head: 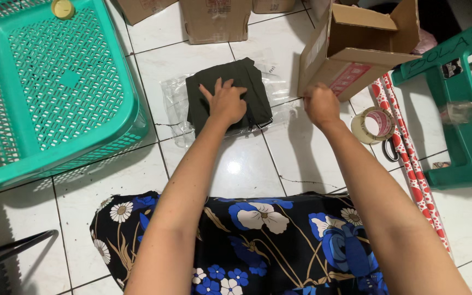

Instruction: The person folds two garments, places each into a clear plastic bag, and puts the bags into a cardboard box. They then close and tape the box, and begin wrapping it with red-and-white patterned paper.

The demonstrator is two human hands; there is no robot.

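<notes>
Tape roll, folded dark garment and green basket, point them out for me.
Tape roll [373, 125]: head view, on its upper ring face.
Dark garment [258, 87]: head view, on the bare cloth right of the left hand [226, 101].
Green basket [121, 60]: head view, on its right rim.

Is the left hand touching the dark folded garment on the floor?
Touching. The head view shows the left hand pressed flat on the dark folded garment, fingers spread over the cloth, which lies in a clear plastic bag.
</notes>
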